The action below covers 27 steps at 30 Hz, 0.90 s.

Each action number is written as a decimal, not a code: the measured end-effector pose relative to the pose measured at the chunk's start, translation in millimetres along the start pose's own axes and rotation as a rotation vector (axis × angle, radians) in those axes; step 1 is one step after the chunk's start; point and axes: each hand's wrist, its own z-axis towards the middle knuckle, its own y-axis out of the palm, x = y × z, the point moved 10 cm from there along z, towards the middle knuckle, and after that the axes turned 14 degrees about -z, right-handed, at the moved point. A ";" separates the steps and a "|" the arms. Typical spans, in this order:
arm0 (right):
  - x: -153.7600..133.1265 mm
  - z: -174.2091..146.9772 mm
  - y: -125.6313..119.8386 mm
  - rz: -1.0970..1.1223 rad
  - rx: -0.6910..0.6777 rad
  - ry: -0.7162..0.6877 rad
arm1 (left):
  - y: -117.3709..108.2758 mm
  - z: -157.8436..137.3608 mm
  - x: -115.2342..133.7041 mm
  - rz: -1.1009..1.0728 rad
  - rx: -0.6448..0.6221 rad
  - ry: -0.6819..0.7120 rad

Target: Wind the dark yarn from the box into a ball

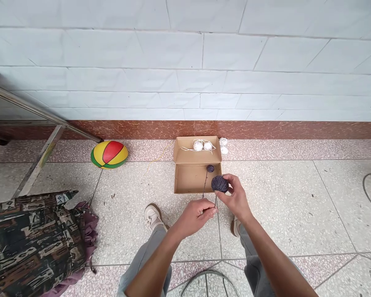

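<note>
My right hand (234,196) grips a dark purple-grey ball of yarn (219,184) above the front right corner of an open cardboard box (185,178). Lower and to the left, my left hand (199,216) pinches a strand of the same dark yarn (215,201) that hangs from the ball. A smaller dark yarn ball (210,168) lies inside the box, and its strand runs over the front edge toward my left hand. Two white yarn balls (198,145) with loose ends rest on the raised lid. More white yarn (224,146) sits just right of the lid.
A red, yellow and green ball (109,154) lies on the floor at left, by a metal frame leg (40,159). Patterned fabric (34,243) covers something at lower left. A round metal rim (210,273) shows between my legs. A tiled wall (185,82) stands behind the box.
</note>
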 end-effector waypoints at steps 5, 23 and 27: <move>3.9 -10.0 26.6 -0.164 -0.305 -0.050 | -18.3 2.4 4.2 0.003 0.105 0.018; -4.3 -19.6 22.0 0.615 -0.405 0.237 | -37.8 8.0 -15.1 -0.068 0.237 0.026; -1.3 -7.2 8.1 0.527 -0.241 0.186 | -26.0 7.1 -10.8 0.041 0.170 0.031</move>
